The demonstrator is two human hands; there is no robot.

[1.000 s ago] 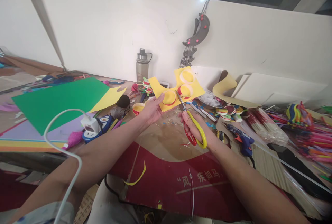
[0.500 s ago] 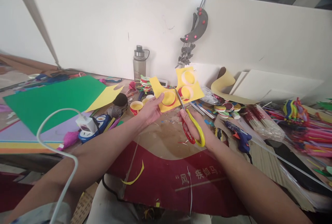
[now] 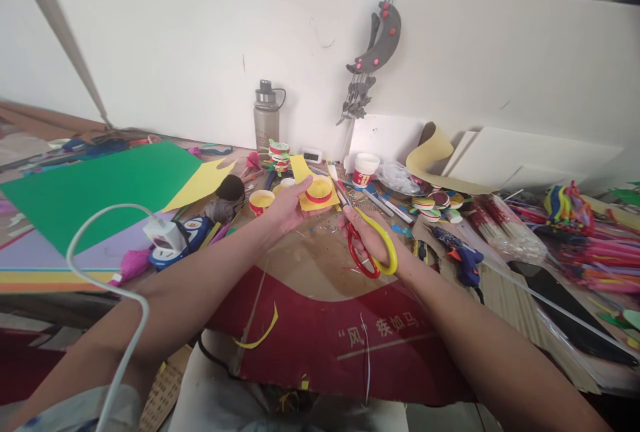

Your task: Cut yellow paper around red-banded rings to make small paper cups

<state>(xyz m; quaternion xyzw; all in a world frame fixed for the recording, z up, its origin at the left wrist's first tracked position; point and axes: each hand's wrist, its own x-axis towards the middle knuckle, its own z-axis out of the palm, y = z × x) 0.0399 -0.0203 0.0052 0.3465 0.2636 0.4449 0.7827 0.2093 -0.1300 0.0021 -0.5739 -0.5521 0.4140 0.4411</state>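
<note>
My left hand (image 3: 293, 209) pinches a small piece of yellow paper (image 3: 300, 167). On that paper sits a low ring (image 3: 319, 197) with a red side, like the rim part of a paper cup, yellow inside. My right hand (image 3: 367, 235) is closed around scissors (image 3: 387, 245) with one yellow and one red handle loop. Their blades point up and left, close to the right edge of the yellow paper; how far apart they are is hard to see. Left of my left hand stands a red-and-white cup piece (image 3: 261, 203) with a yellow top.
Stacked paper cups (image 3: 366, 171) and a bottle (image 3: 267, 119) stand near the wall. A glue gun (image 3: 463, 259) and a black phone (image 3: 565, 312) lie on the right. Green paper (image 3: 110, 185) and a white charger (image 3: 165, 237) with its cable are on the left.
The larger yellow sheet with two rings no longer shows beside the scissors; only the one-ring piece stays in my left hand. The paper cups behind have come into view.
</note>
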